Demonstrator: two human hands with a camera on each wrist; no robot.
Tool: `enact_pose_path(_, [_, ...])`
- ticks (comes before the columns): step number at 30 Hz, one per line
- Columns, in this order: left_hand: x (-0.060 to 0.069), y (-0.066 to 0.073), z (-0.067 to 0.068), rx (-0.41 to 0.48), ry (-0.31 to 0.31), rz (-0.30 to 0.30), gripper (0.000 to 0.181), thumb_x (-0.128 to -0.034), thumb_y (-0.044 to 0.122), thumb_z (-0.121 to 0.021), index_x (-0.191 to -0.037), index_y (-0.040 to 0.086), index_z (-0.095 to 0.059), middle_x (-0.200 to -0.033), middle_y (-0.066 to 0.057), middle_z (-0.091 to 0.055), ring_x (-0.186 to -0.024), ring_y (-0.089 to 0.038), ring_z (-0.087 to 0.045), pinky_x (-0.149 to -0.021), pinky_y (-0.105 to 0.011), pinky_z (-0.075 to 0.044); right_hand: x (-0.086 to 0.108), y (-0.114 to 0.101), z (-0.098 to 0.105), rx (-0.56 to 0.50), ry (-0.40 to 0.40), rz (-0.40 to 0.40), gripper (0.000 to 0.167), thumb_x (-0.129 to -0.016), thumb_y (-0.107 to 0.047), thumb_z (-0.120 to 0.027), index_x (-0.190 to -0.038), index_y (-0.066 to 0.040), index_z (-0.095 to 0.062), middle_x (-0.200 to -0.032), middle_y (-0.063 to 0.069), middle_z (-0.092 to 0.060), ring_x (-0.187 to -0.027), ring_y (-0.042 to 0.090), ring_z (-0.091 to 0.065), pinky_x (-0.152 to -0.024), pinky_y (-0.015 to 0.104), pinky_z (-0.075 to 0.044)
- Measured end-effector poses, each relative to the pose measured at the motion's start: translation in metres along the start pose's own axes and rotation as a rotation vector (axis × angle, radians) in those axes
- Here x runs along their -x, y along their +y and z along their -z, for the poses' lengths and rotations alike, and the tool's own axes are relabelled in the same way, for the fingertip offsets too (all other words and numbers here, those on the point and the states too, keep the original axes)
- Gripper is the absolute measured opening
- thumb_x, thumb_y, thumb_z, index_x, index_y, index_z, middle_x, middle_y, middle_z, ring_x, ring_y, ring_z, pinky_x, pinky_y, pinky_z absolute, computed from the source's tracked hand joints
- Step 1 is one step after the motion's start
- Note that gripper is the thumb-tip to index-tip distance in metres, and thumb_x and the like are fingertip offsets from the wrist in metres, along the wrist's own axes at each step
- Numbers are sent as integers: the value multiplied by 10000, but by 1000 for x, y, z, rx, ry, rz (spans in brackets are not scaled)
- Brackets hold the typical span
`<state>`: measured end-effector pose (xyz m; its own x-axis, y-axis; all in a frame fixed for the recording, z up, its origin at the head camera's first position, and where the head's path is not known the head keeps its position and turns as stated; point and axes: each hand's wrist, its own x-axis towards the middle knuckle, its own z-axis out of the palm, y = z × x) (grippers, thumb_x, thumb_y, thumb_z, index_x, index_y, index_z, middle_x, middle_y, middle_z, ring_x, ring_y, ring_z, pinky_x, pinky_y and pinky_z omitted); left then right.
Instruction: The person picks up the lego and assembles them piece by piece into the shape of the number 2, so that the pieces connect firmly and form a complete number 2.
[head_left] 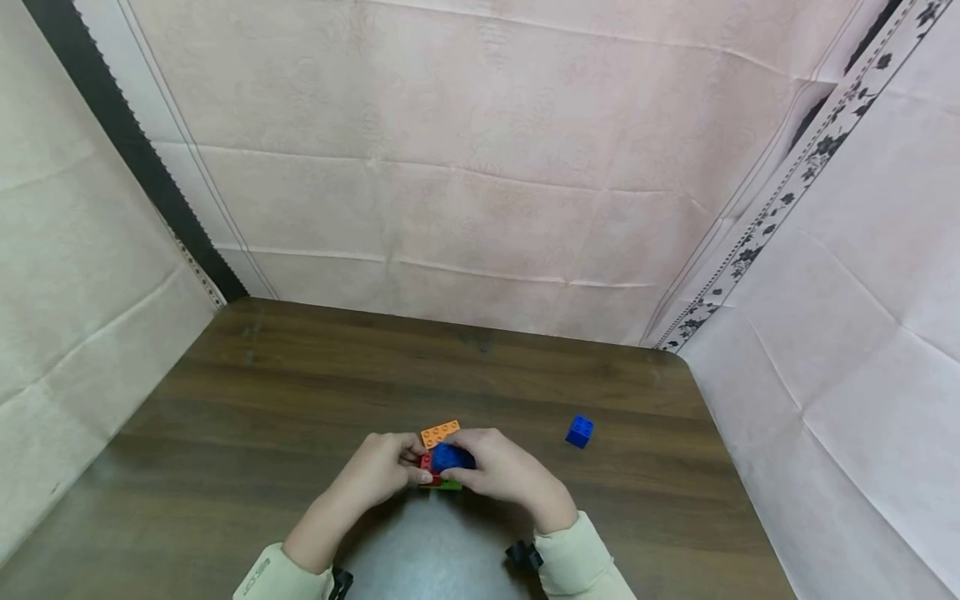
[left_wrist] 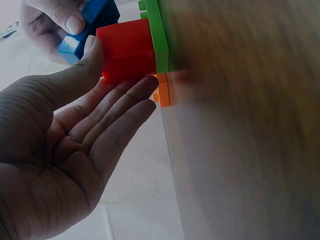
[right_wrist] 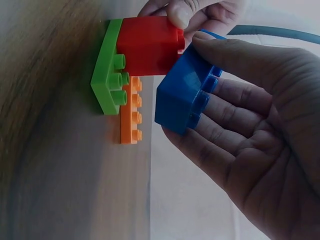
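A red block [left_wrist: 127, 50] stands on a flat green plate [right_wrist: 106, 75], whose studs show on one side. My left hand [left_wrist: 75, 135] holds the red block, thumb on its top edge and fingers along its side. Tilted against the red block's top edge is a blue block [right_wrist: 185, 85], which my right hand [right_wrist: 260, 110] grips between thumb and fingers. In the head view both hands, left [head_left: 378, 471] and right [head_left: 506, 471], meet around the blocks. An orange studded piece [head_left: 440, 433] lies just beyond them on the table.
Another blue block [head_left: 580, 432] stands alone on the wooden table [head_left: 300, 375], to the right of my right hand. Pale cloth [head_left: 480, 167] hangs behind the table's far edge and along both sides.
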<state>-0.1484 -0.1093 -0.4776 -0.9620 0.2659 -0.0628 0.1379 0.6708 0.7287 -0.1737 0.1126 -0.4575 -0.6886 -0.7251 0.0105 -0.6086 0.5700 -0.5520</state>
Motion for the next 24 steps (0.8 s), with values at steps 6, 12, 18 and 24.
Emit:
enact_pose_path(6, [0, -1, 0, 9, -3, -20, 183, -804, 158, -860, -920, 127, -722, -833, 60, -696, -762, -76, -639, -695, -315, -559, -3, -4, -2, -3, -10, 10, 255, -977, -291, -686, -1191, -159, -645, -1054, -98, -661, -809, -2, -567, -704, 178, -488])
enact_pose_path(12, [-1, -2, 0, 12, -1, -32, 174, -803, 141, -859, -898, 151, -714, -830, 67, -695, -757, -66, -637, -687, -303, -554, -5, -7, -3, -10, -16, 10, 248, -981, -262, -684, -1202, -157, -644, -1079, -89, -662, -814, 0, -558, -708, 187, -480])
enact_pose_path(18, [-1, -3, -1, 13, -1, -35, 172, -801, 127, -857, -886, 159, -710, -830, 70, -695, -754, -62, -638, -687, -299, -557, -7, -8, -4, -9, -18, 3, 242, -982, -265, -682, -1197, -160, -644, -1083, -91, -660, -815, 2, -553, -707, 193, -475])
enact_pose_path(24, [-1, -3, -1, 15, -2, -44, 169, -805, 117, -851, -889, 155, -709, -838, 67, -697, -759, -67, -642, -685, -301, -555, -7, -9, -3, 6, -18, 7, 226, -981, -271, -685, -1178, -167, -647, -1053, -101, -654, -784, 13, -541, -681, 190, -466])
